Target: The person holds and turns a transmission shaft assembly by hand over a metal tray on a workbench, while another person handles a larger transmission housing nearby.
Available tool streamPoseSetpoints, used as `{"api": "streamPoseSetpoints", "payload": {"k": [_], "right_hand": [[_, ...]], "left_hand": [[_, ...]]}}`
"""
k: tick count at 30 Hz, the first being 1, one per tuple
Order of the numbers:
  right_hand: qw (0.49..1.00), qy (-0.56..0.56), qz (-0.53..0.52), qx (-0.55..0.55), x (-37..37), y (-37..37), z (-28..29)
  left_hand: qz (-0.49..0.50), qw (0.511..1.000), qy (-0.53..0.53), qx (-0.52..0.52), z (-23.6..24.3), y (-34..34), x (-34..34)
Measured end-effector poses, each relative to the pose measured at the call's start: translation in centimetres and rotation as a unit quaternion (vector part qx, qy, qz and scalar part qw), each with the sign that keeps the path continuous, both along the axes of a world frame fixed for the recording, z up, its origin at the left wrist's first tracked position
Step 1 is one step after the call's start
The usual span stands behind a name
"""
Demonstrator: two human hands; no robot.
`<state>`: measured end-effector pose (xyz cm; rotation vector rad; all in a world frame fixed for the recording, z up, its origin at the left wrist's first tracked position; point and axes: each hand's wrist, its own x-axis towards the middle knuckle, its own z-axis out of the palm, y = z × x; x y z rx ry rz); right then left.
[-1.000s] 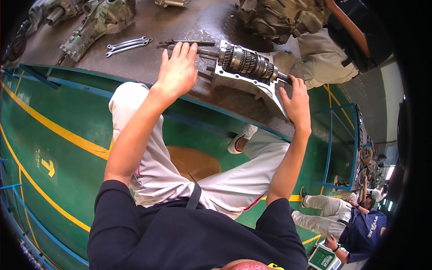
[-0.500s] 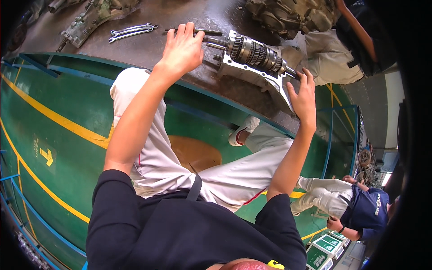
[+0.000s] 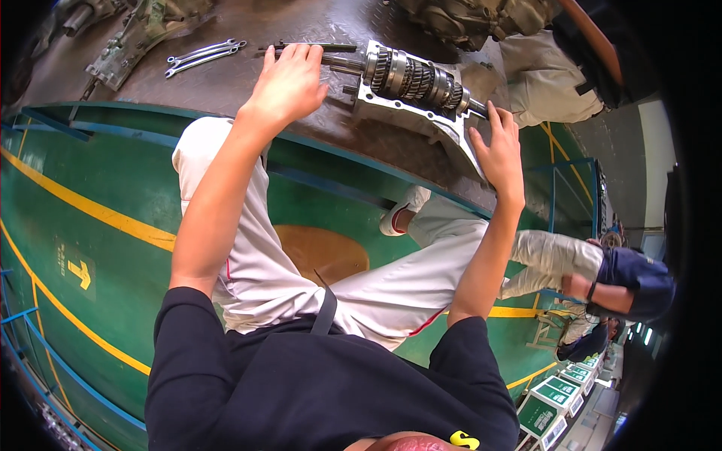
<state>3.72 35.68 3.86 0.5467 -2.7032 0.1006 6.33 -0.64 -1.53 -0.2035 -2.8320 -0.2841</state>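
Note:
A gear shaft with several toothed gears lies in an open pale metal gearbox housing on the bench. At its left end, my left hand is closed over the long thin shaft part, the fingertips curled down on the far side. A dark thin rod lies just beyond these fingers. My right hand is at the shaft's right end, its fingers bent around the tip and the thumb beside the housing's flared end. What lies under both palms is hidden.
Combination wrenches lie left on the metal bench top. Dirty gearbox castings stand farther left, another large casting at the back. A person in pale trousers is across the bench; others stand right, near green-and-white boxes.
The whole view has shifted slightly. Both hands keep their places at the two ends of the gear shaft. A person at the right has bent over and turned.

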Motion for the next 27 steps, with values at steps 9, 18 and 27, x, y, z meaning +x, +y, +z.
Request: {"api": "streamPoseSetpoints", "payload": {"k": [9,18,27], "right_hand": [[0.999,0.033,0.029,-0.031,-0.4,0.6,-0.5],[0.998,-0.01,0.011,-0.061,0.3,0.3,0.0],[1.0,0.006,-0.012,-0.002,0.4,0.2,0.2]], "left_hand": [[0.018,1.0,-0.017,-0.017,1.1,0.5,0.9],[0.011,1.0,0.011,-0.02,0.6,0.4,1.4],[0.032,0.999,-0.01,-0.037,1.0,0.6,0.5]]}}
